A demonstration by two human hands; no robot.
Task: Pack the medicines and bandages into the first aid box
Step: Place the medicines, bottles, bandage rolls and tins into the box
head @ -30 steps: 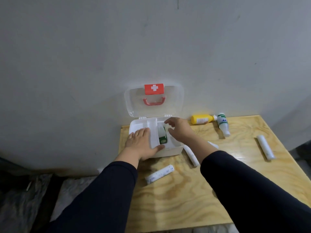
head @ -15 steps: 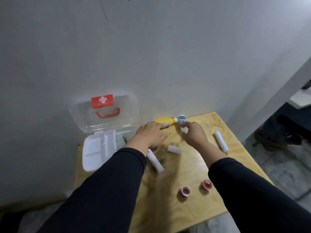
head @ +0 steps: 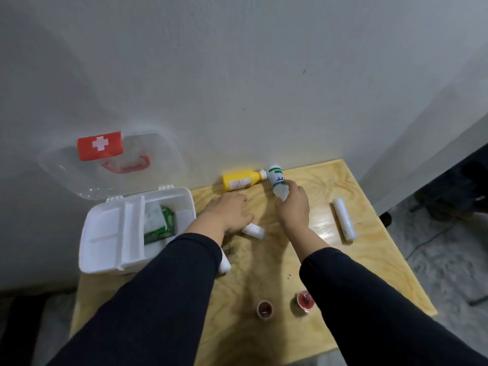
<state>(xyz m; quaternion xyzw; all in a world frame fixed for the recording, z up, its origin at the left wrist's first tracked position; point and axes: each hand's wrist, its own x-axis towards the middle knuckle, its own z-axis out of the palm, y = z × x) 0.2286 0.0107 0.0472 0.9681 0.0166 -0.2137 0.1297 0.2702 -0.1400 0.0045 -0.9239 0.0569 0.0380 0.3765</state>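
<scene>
The white first aid box [head: 105, 249] stands open at the table's left, its clear lid [head: 111, 165] leaning on the wall. A green packet [head: 162, 228] lies in its right compartment. My right hand [head: 293, 207] grips the white bottle with green bands [head: 276, 180], lifted near the wall. The yellow bottle [head: 241, 180] lies on its side just left of it. My left hand [head: 228, 212] rests flat on the table, fingers spread, beside a short bandage roll [head: 254, 230]. Another roll [head: 224, 262] pokes out from under my left sleeve. A long wrapped roll [head: 343, 220] lies at the right.
Two small red-capped jars [head: 264, 309] [head: 305, 302] stand near the wooden table's [head: 343, 273] front edge. The wall runs along the table's back. The table's right edge drops to a grey floor.
My right hand has closed on the white bottle and raised it off the table. My left hand has slid a little back from the yellow bottle. The view has shifted slightly.
</scene>
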